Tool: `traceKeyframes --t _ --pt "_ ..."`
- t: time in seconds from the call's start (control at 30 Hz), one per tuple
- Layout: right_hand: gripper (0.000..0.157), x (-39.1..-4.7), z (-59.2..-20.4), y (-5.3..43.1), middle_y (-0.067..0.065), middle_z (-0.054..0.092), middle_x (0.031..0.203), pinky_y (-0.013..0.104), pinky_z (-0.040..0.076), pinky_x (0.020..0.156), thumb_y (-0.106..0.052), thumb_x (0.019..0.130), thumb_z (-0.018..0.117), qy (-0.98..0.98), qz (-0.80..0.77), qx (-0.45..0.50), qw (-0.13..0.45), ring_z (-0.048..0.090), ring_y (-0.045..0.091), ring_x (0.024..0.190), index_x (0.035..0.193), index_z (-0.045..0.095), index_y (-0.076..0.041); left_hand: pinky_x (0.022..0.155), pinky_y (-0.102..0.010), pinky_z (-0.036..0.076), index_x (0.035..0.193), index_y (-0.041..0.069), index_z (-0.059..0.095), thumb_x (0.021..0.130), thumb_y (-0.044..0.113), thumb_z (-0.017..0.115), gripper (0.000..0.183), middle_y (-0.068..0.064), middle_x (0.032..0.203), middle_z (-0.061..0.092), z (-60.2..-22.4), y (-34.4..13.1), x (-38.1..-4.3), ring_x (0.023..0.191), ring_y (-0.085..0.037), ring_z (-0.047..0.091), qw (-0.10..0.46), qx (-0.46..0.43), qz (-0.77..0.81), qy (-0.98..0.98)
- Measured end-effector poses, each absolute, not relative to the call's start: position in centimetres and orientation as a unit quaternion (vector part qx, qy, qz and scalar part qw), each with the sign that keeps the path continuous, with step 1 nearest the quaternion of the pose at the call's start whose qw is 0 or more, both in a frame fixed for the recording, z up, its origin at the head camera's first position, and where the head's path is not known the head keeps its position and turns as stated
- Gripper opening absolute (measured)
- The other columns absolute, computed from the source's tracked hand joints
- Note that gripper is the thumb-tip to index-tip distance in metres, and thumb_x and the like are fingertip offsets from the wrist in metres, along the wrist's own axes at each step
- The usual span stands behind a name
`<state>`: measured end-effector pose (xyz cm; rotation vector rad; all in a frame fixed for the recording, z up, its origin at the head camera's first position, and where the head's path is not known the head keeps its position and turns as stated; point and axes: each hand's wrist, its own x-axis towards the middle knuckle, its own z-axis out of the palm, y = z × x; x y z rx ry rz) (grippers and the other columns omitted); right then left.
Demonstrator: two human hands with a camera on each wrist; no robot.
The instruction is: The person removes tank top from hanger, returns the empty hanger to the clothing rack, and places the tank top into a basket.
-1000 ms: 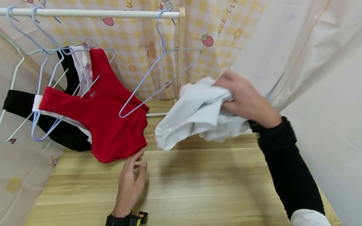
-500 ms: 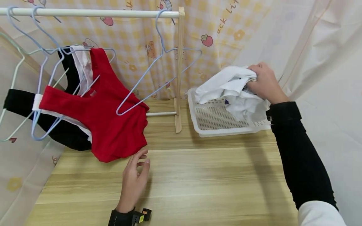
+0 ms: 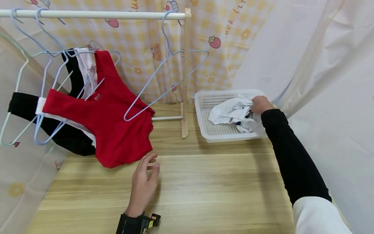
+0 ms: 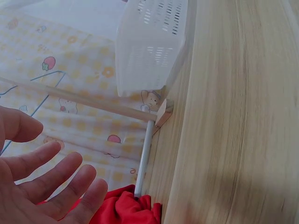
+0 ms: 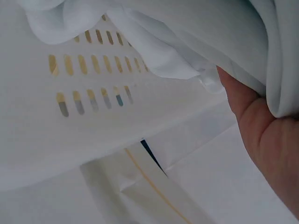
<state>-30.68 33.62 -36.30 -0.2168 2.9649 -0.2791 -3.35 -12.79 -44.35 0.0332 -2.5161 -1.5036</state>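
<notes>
In the head view a bunched white garment (image 3: 230, 110) lies inside a white perforated plastic basket (image 3: 225, 139). My right hand (image 3: 261, 104) grips the garment at the basket's right end; in the right wrist view folds of the white cloth (image 5: 219, 37) cover most of the fingers. My left hand (image 3: 144, 187) hovers over the table front, fingers loosely spread and holding nothing. Just beyond its fingertips hangs a red tank top (image 3: 117, 130) on a blue hanger, with white and black tops behind it. A bare blue hanger (image 3: 146, 84) hangs near the rail's right end.
A white rail (image 3: 117, 14) on a wooden post (image 3: 185, 71) carries the hangers. The post's foot stands left of the basket on the wooden table (image 3: 204, 188). Patterned curtain (image 3: 216, 61) closes off the back, and a white sheet (image 3: 336, 113) the right side.
My right hand has carried the white garment right and back, then lowered it into the basket. My left hand has drifted slightly right.
</notes>
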Motion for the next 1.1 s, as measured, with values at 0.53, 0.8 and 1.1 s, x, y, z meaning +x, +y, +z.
traceKeyframes --t 0.53,0.8,1.1 --pt "0.063 -30.5 -34.2 32.1 0.038 0.055 0.141 0.055 0.052 0.103 -0.03 0.099 0.067 0.964 -0.06 -0.083 0.246 0.061 0.048 0.12 0.139 0.052 0.016 0.094 -0.044 0.058 0.149 0.014 0.06 0.11 0.015 0.061 0.039 -0.009 0.145 0.064 -44.3 -11.5 -3.5 0.122 -0.027 0.065 0.073 0.003 -0.512 -0.856" --pt "0.085 -28.3 -27.3 29.5 0.041 0.025 0.167 0.071 0.028 0.124 -0.033 0.105 0.068 0.97 -0.09 -0.117 0.192 0.025 0.058 0.155 0.166 0.025 0.008 0.096 -0.049 0.058 0.15 0.014 0.059 0.11 0.014 0.061 0.041 -0.01 0.148 0.062 -44.1 -11.3 -3.8 0.126 -0.032 0.063 0.073 -0.001 -0.514 -0.855" --pt "0.072 -18.7 -25.3 26.1 0.034 0.042 0.161 0.067 0.046 0.108 -0.027 0.104 0.073 0.961 -0.206 -0.18 -0.031 0.048 0.05 0.139 0.162 0.041 0.002 0.107 -0.056 0.053 0.149 0.012 0.059 0.109 0.012 0.062 0.041 -0.008 0.144 0.063 -43.4 -10.8 -4.2 0.13 -0.034 0.061 0.084 -0.015 -0.527 -0.846"
